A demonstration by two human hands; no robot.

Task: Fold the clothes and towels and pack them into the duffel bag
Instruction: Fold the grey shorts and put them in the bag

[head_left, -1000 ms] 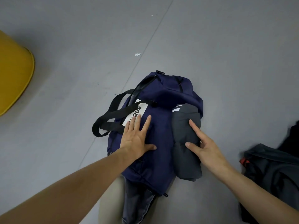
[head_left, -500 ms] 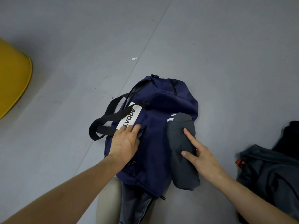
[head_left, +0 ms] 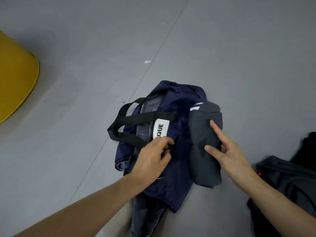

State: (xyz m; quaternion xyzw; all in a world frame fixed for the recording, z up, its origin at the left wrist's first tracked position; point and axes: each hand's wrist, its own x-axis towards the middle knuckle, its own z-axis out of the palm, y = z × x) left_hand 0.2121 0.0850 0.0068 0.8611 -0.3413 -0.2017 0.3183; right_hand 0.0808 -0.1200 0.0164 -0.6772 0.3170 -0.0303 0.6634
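A navy duffel bag (head_left: 177,106) with black handles and a white label lies on the grey floor. My left hand (head_left: 153,154) pinches the bag's upper flap beside the label and holds it lifted, so the pale lining shows through the opening. A folded dark grey garment (head_left: 203,161) with a white stripe at its far end lies along the bag's right side. My right hand (head_left: 227,151) rests on it, index finger and thumb stretched out, the other fingers curled at its edge. Dark jeans (head_left: 147,218) stick out from under the bag's near end.
A pile of dark clothes (head_left: 287,182) with a small red patch lies on the floor at the right. A yellow round object (head_left: 15,79) stands at the left edge. A small white scrap (head_left: 147,62) lies on the floor beyond the bag.
My left hand went from lying flat on the bag to pinching the flap and pulling it up and left, which opened the bag. My right hand stayed on the grey garment.
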